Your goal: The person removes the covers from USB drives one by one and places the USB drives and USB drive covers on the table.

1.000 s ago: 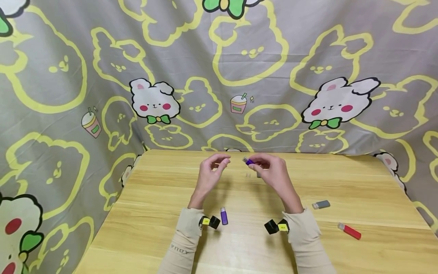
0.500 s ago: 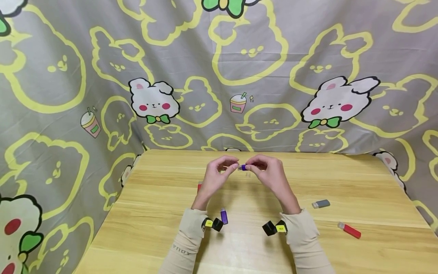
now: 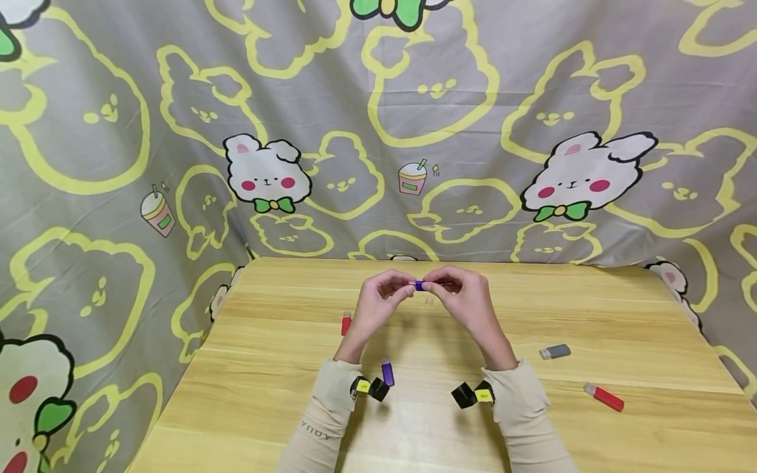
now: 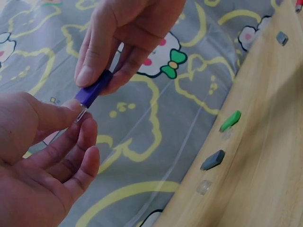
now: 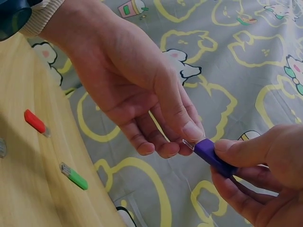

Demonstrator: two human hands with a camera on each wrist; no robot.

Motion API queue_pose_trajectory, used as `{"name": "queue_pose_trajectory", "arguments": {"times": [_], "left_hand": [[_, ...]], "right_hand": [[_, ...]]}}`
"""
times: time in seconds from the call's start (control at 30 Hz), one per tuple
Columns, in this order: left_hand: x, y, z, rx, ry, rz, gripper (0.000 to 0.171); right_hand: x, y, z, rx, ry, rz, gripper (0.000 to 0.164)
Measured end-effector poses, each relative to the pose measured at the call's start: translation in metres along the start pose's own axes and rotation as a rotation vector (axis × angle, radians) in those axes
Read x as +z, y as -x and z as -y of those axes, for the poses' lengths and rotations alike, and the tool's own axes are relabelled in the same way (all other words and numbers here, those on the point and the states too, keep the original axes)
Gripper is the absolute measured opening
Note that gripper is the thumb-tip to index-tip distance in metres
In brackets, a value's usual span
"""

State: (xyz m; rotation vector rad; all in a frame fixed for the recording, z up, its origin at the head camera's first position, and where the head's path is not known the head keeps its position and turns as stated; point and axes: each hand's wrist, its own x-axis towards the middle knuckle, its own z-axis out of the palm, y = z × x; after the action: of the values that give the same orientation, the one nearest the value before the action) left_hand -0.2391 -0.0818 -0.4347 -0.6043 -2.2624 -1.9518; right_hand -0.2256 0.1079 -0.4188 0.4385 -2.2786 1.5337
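Observation:
A purple USB stick (image 3: 418,286) is held up above the far part of the table, between both hands. My right hand (image 3: 464,295) pinches its purple body between thumb and fingers, as the right wrist view also shows. At the opposite end, my left hand (image 3: 381,302) pinches the plug end (image 4: 81,114) with thumb and forefinger; the other left fingers are loosely bent. Whether a clear cap covers that plug I cannot tell. Below my left wrist, a second purple USB stick (image 3: 387,373) lies on the table.
Red USB sticks (image 3: 346,324) (image 3: 606,398) lie at left and right, with a grey stick (image 3: 554,352) at right. Green (image 4: 230,121) and grey (image 4: 213,160) sticks and a clear cap (image 4: 204,187) show in the left wrist view. A patterned curtain (image 3: 331,85) hangs behind the table (image 3: 426,433).
My left hand has moved right to the USB stick and now pinches its plug end. The right hand has turned the stick level. A red stick has come into view beside my left forearm.

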Motion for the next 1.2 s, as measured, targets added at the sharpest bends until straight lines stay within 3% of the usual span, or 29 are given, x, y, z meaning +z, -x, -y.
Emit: {"name": "queue_pose_trajectory", "arguments": {"times": [0.2,0.43,0.9,1.2], "left_hand": [[0.001,0.004,-0.016,0.030,-0.009,-0.030,0.010],[-0.001,-0.002,0.010,0.021,-0.001,-0.020,0.012],[-0.001,-0.001,0.011,0.024,-0.047,0.000,0.010],[-0.003,0.006,-0.022,0.011,-0.031,0.008,0.008]], "right_hand": [[0.002,0.000,-0.001,-0.006,0.016,0.031,0.006],[0.002,0.000,0.000,-0.003,0.054,0.089,0.006],[0.003,0.003,0.001,0.042,0.154,0.193,0.005],[0.002,0.003,0.003,0.061,0.153,0.215,0.005]]}}
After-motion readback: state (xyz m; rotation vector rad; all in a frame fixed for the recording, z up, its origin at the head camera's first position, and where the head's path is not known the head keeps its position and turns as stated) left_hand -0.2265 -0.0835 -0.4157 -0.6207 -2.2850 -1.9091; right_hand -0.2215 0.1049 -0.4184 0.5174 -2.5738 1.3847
